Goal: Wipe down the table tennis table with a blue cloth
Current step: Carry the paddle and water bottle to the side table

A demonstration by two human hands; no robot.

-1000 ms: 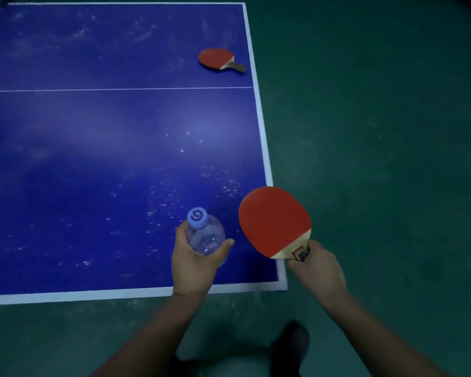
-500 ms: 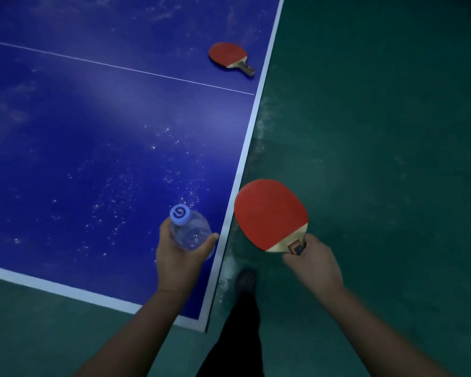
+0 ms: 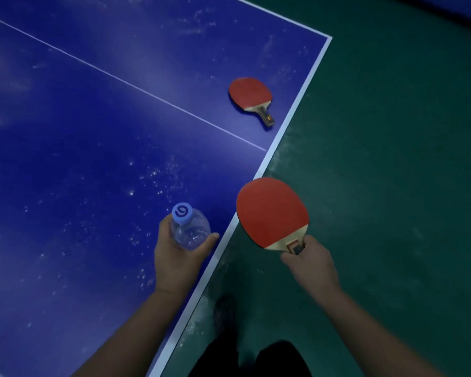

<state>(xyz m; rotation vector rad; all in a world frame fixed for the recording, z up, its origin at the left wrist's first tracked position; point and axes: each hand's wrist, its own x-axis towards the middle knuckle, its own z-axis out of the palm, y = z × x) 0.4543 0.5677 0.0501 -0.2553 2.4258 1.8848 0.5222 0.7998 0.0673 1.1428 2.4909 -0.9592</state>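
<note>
From the head camera, the job looks to be at the clearing stage, with no wiping begun: no blue cloth is in sight anywhere, so where it lies relative to either hand cannot be told. The left hand [image 3: 178, 257] is wrapped around a clear water bottle [image 3: 190, 230] with a blue cap, held above the table tennis table [image 3: 79, 172] near its white side edge. The right hand [image 3: 309, 263] is closed on the handle of a red paddle [image 3: 272, 212], held out over the green floor [image 3: 392, 159] just beside that edge. A second paddle [image 3: 251, 97] lies flat on the table near the far corner. Pale specks and smears cover the blue surface. Next, I judge, both hands must set their loads down off the table, then fetch the cloth.
</note>
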